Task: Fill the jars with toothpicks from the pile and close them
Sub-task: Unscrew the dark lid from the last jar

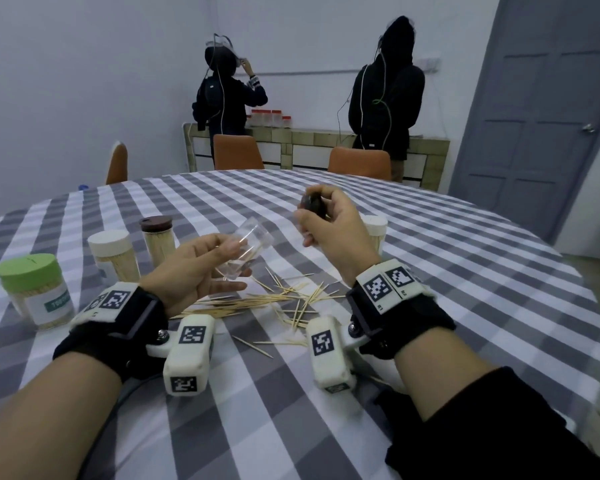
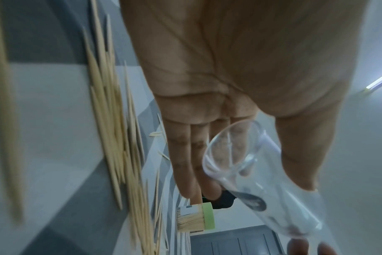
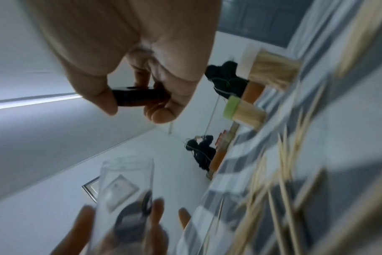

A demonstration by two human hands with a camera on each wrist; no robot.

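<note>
Empty jar raised over the toothpick pile [image 1: 257,303]

The left hand [image 1: 194,271] grips a clear jar [image 1: 246,252], tilted above the checked tablecloth [image 1: 447,258]; the right hand [image 1: 333,230] pinches its dark lid [image 1: 312,202]. Filled jars [image 1: 113,252] stand toward the left edge.

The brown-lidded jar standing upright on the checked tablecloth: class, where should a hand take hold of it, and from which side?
Grip the brown-lidded jar round its straight clear wall, below the lid, coming from its open front-right side. It is a tall, narrow upright cylinder, and the white-lidded jar stands close on its left.
</note>
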